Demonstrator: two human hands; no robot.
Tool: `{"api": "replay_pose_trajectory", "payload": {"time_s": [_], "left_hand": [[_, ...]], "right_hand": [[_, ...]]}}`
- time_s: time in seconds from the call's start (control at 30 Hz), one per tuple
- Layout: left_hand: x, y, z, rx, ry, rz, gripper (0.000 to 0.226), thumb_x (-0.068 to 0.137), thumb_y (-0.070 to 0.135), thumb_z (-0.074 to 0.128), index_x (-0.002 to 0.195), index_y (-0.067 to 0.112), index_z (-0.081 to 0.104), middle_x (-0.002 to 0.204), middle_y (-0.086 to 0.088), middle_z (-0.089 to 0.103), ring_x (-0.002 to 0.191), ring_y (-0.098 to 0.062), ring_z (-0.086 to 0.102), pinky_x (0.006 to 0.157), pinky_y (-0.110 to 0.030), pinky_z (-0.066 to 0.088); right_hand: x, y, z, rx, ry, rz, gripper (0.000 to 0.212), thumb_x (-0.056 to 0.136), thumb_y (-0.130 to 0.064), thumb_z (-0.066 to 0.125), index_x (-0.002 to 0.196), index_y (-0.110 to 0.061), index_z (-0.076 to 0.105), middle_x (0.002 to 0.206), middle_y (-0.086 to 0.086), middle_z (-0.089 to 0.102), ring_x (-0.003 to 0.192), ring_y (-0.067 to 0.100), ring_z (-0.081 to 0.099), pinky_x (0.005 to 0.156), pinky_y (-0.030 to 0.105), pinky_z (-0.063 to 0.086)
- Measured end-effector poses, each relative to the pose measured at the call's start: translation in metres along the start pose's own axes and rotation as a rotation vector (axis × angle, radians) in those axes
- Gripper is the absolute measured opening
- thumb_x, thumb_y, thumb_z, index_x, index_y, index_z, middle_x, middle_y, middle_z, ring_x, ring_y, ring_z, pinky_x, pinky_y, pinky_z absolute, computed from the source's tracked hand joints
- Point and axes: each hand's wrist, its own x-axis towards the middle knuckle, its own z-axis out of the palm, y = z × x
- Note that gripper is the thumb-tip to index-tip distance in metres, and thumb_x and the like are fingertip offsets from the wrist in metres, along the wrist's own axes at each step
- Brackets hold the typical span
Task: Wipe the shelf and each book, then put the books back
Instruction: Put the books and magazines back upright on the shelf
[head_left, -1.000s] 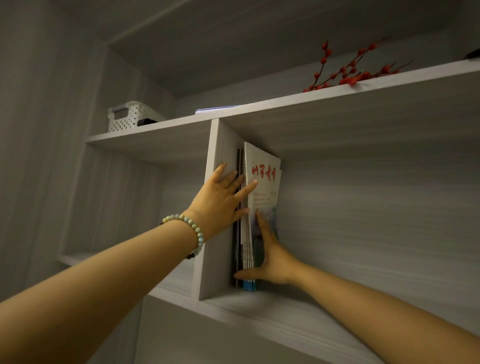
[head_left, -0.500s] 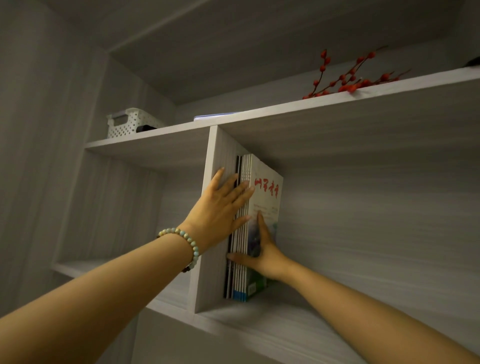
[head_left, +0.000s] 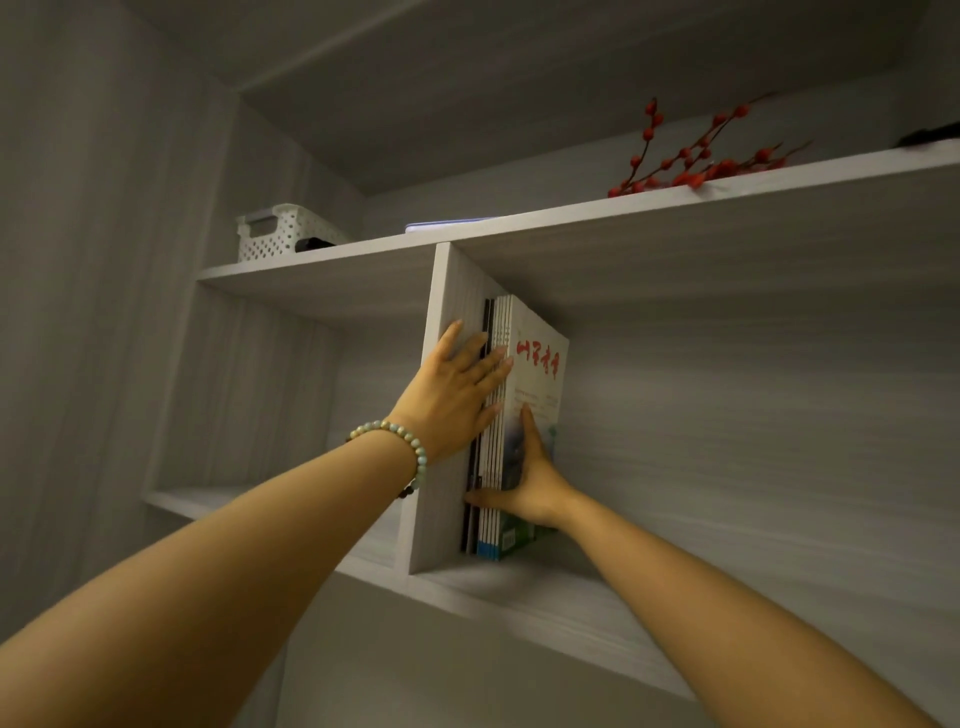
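Several thin books (head_left: 537, 364) stand upright on the grey shelf (head_left: 545, 597), pressed against the vertical divider (head_left: 441, 519). The outermost cover is white with red characters. My left hand (head_left: 457, 395), with a bead bracelet at the wrist, lies flat with straight fingers over the divider's edge and the book spines. My right hand (head_left: 530, 483) presses flat against the outer cover, thumb stretched across the lower spines. No cloth is in view.
On the top shelf (head_left: 675, 200) stand a white perforated basket (head_left: 283, 231), a flat pale object (head_left: 447, 226) and a red berry branch (head_left: 696, 156). An open compartment (head_left: 270, 405) lies left of the divider. The shelf to the right of the books is bare.
The books have been pushed upright and tight against the divider. Both hands stay on them, the left one now lying lower across the spines; the view has tilted.
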Motion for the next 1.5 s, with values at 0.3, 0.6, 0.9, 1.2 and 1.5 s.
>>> {"api": "replay_pose_trajectory", "payload": {"time_s": [0.3,0.6,0.9,1.2,1.5], "left_hand": [[-0.003,-0.002,-0.025,-0.083,-0.126,-0.032,0.059,0.102,0.041,0.014,0.151,0.015,-0.005,0.159,-0.006,0.003,0.146,-0.026,-0.005,0.115,-0.045,-0.012],[-0.071,0.038,-0.021,-0.603,-0.007,-0.15,0.056,0.101,0.045,0.02,0.151,0.023,0.01,0.159,-0.002,0.007,0.146,-0.022,-0.005,0.114,-0.041,-0.015],[-0.238,0.108,-0.002,-1.201,0.174,-0.141,0.061,0.093,0.051,0.02,0.144,0.021,0.037,0.152,-0.001,0.032,0.143,-0.02,0.022,0.118,-0.036,0.005],[-0.451,0.26,0.045,-1.429,-0.567,-0.044,0.063,0.096,0.054,0.033,0.15,0.022,0.021,0.158,-0.001,0.017,0.145,-0.022,0.013,0.118,-0.038,0.006],[-0.605,0.359,0.056,-1.515,-1.44,-0.391,0.085,0.085,0.053,0.059,0.146,0.005,0.024,0.147,-0.021,0.028,0.133,-0.039,0.031,0.108,-0.042,0.03]], "right_hand": [[-0.052,-0.018,-0.012,-0.095,0.053,-0.054,0.138,0.057,-0.052,0.085,0.149,-0.032,-0.016,0.16,-0.002,-0.002,0.146,0.024,0.008,0.116,0.053,0.022],[-0.142,-0.015,-0.019,-0.446,0.077,-0.097,0.109,0.078,-0.05,0.071,0.151,-0.03,-0.008,0.16,-0.006,-0.007,0.147,0.017,0.003,0.118,0.034,0.014],[-0.28,0.004,0.044,-0.774,0.196,-0.163,0.084,0.085,-0.048,0.063,0.148,-0.036,0.009,0.159,-0.008,0.011,0.146,0.011,0.011,0.118,0.032,0.004],[-0.466,0.143,0.198,-0.371,-0.07,0.507,0.088,0.084,-0.043,0.066,0.151,-0.027,0.011,0.16,-0.006,0.004,0.146,0.012,0.008,0.114,0.024,0.01],[-0.623,0.243,0.29,0.149,0.1,1.078,0.077,0.061,-0.045,0.086,0.126,-0.018,0.053,0.116,0.001,0.066,0.111,0.021,0.062,0.092,0.036,0.051]]}}
